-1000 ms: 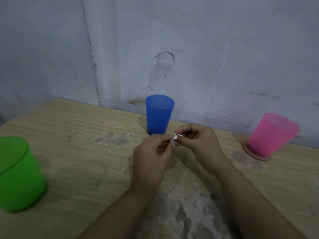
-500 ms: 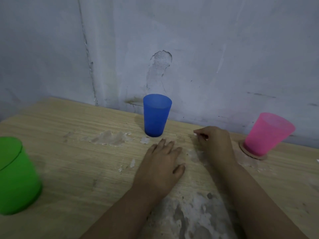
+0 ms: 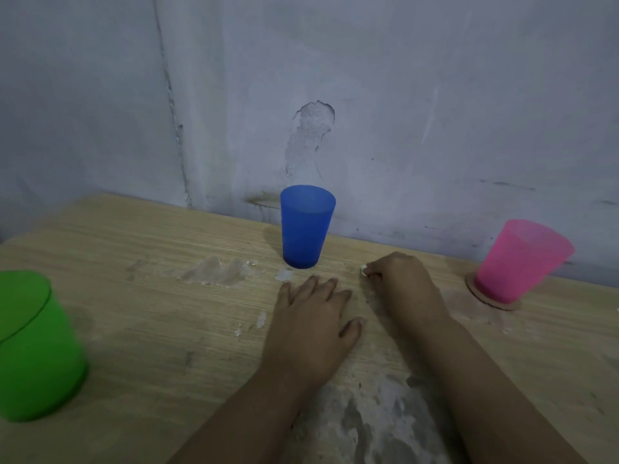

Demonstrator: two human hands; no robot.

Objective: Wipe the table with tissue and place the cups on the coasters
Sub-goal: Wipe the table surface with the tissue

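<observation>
Left hand (image 3: 315,324) lies palm down on the pale wood-grain table (image 3: 134,316), fingers straight and slightly spread, holding nothing. Right hand (image 3: 400,284) rests on the table just right of it, fingers curled, pinching a small white scrap of tissue (image 3: 363,271) against the surface at the fingertips; most of the scrap is hidden by the hand.

Translucent blue plastic cup (image 3: 306,226) stands upright at the far edge near the wall, just beyond both hands, apart from them; no coaster shows under it. Translucent pink plastic cup (image 3: 521,261) stands upright at the far right on a round brown coaster (image 3: 495,303), whose rim shows at the cup's near side. Translucent green plastic cup (image 3: 33,346) stands at the near left, well apart from the hands; whether a coaster lies beneath cannot be told.

Whitish worn patches (image 3: 217,274) mark the table left of the blue cup. A larger grey scuffed area (image 3: 368,420) lies between the forearms at the near edge. The grey painted wall (image 3: 402,112) behind shows a chipped spot.
</observation>
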